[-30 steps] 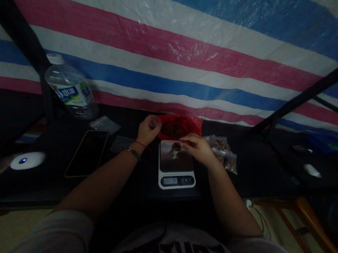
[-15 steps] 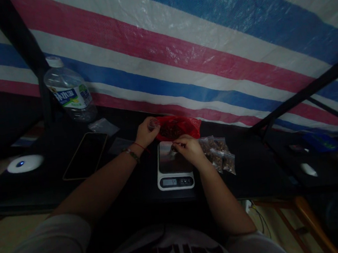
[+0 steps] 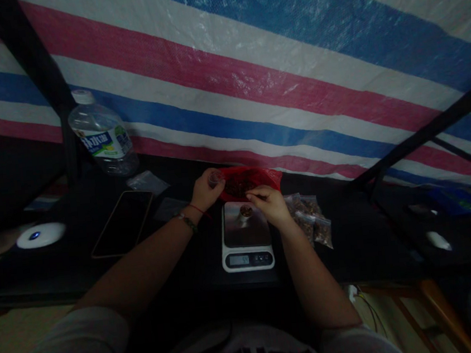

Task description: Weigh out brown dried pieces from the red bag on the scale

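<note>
Dim black table (image 3: 177, 261), striped tarp behind. L hand (image 3: 206, 189) pinches red bag (image 3: 252, 179) rim: thin, floppy. R hand (image 3: 269, 205) pinching, probably bits, over small dish (image 3: 246, 211) on scale (image 3: 246, 237): light, tippy.

I see the scale (image 3: 246, 242) on the table (image 3: 185, 260) before me, a small cup (image 3: 246, 210) on it, the open bag (image 3: 246, 181) just behind it, packets (image 3: 314, 221) to its right, and a phone (image 3: 122, 223), puck-shaped device (image 3: 41, 235) and bottle (image 3: 102, 134) well to its left.
</note>
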Action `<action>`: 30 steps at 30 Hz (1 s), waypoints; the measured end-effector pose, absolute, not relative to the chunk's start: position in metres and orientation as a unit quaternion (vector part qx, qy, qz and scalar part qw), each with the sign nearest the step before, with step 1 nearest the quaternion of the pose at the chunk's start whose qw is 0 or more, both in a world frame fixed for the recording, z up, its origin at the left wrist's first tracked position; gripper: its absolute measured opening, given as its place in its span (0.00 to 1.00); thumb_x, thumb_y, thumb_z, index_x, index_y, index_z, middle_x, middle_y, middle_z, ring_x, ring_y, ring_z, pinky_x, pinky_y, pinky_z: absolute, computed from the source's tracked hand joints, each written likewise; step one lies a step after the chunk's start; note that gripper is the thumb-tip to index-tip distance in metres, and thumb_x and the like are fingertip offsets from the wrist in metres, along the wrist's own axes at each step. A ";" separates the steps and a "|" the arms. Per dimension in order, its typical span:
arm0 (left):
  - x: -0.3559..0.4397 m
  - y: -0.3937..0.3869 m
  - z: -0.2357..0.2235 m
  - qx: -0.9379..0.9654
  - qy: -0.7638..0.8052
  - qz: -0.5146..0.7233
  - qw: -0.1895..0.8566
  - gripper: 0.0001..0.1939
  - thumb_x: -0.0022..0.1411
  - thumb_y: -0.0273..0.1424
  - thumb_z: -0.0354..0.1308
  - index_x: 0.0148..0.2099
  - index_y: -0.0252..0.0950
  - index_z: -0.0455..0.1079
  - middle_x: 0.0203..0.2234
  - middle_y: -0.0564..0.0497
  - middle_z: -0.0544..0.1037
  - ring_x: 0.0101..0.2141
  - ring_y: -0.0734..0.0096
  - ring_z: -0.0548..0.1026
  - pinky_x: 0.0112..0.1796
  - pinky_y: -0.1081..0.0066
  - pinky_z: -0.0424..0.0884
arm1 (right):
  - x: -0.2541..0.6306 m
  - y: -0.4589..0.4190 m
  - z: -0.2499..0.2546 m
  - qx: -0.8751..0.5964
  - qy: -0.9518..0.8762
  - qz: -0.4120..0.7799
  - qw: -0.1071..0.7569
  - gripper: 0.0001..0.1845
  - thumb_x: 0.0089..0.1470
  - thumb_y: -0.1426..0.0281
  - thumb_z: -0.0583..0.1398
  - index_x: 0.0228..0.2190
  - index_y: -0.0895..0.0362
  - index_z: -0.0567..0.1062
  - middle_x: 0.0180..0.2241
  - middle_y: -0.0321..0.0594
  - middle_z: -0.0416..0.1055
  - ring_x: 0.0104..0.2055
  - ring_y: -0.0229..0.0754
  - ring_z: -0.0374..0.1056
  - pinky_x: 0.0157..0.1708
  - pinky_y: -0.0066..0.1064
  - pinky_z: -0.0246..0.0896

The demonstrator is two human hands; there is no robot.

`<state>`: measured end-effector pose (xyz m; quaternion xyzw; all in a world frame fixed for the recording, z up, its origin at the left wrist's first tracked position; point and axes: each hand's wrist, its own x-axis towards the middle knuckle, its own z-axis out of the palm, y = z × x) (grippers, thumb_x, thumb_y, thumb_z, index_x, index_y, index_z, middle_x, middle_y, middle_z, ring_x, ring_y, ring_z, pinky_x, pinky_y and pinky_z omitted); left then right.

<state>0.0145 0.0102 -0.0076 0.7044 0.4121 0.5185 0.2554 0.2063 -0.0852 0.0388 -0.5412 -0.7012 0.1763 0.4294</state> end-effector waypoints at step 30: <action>0.018 -0.003 -0.001 0.822 0.320 0.407 0.238 0.14 0.52 0.30 0.57 0.43 0.34 0.69 0.31 0.51 0.76 0.31 0.70 0.74 0.34 0.71 0.70 | 0.221 -0.065 -0.002 -0.540 -0.682 0.189 0.455 0.13 0.55 0.66 0.56 0.39 0.54 0.78 0.38 0.40 0.77 0.40 0.42 0.72 0.45 0.36 0.66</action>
